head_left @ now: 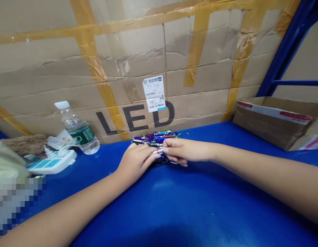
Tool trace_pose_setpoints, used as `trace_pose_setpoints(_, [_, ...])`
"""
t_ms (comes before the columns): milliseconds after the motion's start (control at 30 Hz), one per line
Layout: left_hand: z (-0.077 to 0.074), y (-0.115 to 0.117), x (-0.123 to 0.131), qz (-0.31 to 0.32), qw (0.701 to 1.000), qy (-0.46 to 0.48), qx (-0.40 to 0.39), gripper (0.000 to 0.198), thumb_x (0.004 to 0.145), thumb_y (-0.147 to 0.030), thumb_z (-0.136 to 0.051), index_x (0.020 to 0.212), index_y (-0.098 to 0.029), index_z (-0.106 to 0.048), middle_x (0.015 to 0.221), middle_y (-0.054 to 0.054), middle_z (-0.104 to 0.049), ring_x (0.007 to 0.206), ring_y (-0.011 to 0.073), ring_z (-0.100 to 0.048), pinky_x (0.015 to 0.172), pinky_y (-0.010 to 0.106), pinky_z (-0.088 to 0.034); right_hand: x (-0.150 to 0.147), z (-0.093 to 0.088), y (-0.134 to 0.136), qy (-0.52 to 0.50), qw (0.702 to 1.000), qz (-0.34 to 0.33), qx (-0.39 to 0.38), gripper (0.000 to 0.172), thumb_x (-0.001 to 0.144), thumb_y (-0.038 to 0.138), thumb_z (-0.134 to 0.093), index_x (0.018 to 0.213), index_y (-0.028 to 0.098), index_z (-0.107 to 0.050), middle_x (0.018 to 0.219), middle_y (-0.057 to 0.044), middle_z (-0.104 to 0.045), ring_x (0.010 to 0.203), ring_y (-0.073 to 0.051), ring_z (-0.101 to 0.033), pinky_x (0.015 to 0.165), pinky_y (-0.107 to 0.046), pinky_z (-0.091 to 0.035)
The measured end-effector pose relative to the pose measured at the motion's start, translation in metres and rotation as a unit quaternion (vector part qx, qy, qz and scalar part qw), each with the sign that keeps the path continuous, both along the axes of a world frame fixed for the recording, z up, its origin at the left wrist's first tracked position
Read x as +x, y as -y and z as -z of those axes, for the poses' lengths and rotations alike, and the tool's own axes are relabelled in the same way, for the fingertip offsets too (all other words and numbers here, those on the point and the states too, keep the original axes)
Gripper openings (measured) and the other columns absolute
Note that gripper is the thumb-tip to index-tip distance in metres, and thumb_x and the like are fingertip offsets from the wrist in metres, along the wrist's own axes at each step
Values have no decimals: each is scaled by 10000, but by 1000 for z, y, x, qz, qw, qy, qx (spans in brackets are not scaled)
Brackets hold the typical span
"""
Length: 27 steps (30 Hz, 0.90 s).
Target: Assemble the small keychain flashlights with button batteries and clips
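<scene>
Near the back of the blue table, my left hand point(137, 158) pinches one end of a small silver cylinder point(159, 151). The fingertips of my right hand point(179, 150) close on its other end, so the two hands nearly meet. Right behind them lies a pile of thin metallic items point(159, 137) in purple, blue, red and green, some with carabiner-like clips. A few dark pieces show beneath my fingers, partly hidden by them.
A large taped carton point(138, 68) marked LED stands behind the blue table point(174, 206). At left are a water bottle point(83, 135) and a white power strip point(54, 163). An open cardboard box point(272, 125) sits at right beside a blue metal frame point(284, 48).
</scene>
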<state>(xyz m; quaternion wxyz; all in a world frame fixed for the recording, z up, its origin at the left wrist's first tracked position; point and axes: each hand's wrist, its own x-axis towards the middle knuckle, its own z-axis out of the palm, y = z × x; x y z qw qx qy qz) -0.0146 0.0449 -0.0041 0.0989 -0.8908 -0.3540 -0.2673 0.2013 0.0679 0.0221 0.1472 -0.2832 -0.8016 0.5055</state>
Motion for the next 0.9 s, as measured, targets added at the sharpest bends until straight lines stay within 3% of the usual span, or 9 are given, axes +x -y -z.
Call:
trace_pose_setpoints(167, [0,1,3,-2,997,8,-71,343,979,-325,-347,883,-185,-644,816,18,-691,756,165,-604,685,293,-379,2,-6,2,67,984,3,163,237,969,342,-361,793,192,-414,659,32,-513,534,-87,-451,543,-232,-381])
trace_pose_setpoints(300, [-5,2,3,25,989,40,-140,384,972,-318,-315,761,-175,-603,701,0,-639,673,144,-572,640,259,-388,2,-7,4,116,935,9,335,175,938,274,-416,802,186,-483,707,-8,-566,604,-120,-482,552,-241,-331])
trace_pose_setpoints(400, [-10,4,3,19,973,76,-216,413,970,-354,-296,738,-173,-586,674,-12,-601,651,135,-540,640,244,-392,4,-4,3,159,856,19,491,100,904,220,-461,837,190,-529,734,-18,-594,587,-123,-471,521,-243,-261])
trace_pose_setpoints(500, [-17,7,3,11,949,80,-306,458,964,-420,-287,720,-171,-583,680,-15,-590,661,135,-515,659,244,-390,8,1,2,172,757,-31,629,125,896,152,-441,830,188,-541,747,-21,-621,591,-122,-486,517,-247,-248])
trace_pose_setpoints(600, [-24,10,5,15,909,68,-411,504,950,-492,-288,703,-166,-582,644,-23,-538,627,122,-460,629,233,-369,10,4,2,147,659,-72,734,197,901,109,-385,805,179,-542,679,-14,-613,574,-119,-498,533,-251,-276])
trace_pose_setpoints(667, [-27,11,6,9,883,74,-464,530,936,-531,-293,703,-159,-591,607,-25,-482,585,112,-408,578,228,-342,10,5,3,128,613,-82,776,217,891,86,-372,787,178,-538,624,-1,-593,559,-118,-504,543,-253,-290])
trace_pose_setpoints(767, [-24,11,8,-10,874,114,-471,448,903,-534,-378,866,-157,-617,622,-32,-454,555,103,-374,522,221,-317,8,5,3,143,602,-80,781,211,906,115,-369,797,177,-539,624,-6,-599,561,-124,-521,540,-258,-297])
trace_pose_setpoints(833, [-20,10,9,-11,890,136,-436,374,866,-492,-483,1037,-175,-583,675,-36,-475,581,105,-410,533,216,-344,7,5,3,180,622,-77,758,209,927,159,-361,829,173,-545,655,-19,-617,562,-131,-527,530,-263,-296])
trace_pose_setpoints(900, [-15,9,9,-4,910,138,-390,344,828,-426,-568,1080,-192,-562,740,-29,-522,640,114,-468,583,220,-390,8,5,1,212,642,-83,732,209,940,185,-352,863,172,-546,676,-23,-625,552,-133,-522,520,-266,-295])
